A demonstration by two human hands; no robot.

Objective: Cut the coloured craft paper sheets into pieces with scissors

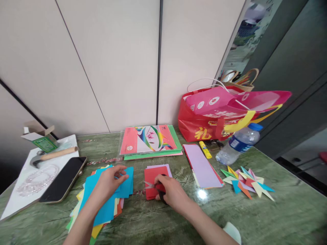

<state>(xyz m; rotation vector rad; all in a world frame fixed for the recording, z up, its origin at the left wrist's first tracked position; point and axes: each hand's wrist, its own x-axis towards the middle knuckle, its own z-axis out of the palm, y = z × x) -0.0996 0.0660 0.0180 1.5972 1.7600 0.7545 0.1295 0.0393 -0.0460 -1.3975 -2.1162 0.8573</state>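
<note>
My right hand [171, 192] is wrapped round a pair of scissors with dark handles [161, 194]. Their metal blades [149, 184] point left over a small stack of red paper [153, 174], with a lilac sheet [167, 167] showing behind it. Above a heap of coloured paper sheets, my left hand [111, 182] has its thumb and fingertips apart. Blue sheets [104, 208] lie on top of that heap, and one smaller blue piece [129, 182] sits just under and right of the left fingers. Part of the heap is hidden by my left forearm.
Packs of coloured paper [150, 141] lie at the back. To the right are lilac strips [200, 168], a yellow glue stick [205, 149], a water bottle [238, 143], folded paper stars [247, 182] and a red bag [204, 119]. At left are a phone [63, 180], a sickle [57, 154] and a green box [42, 141].
</note>
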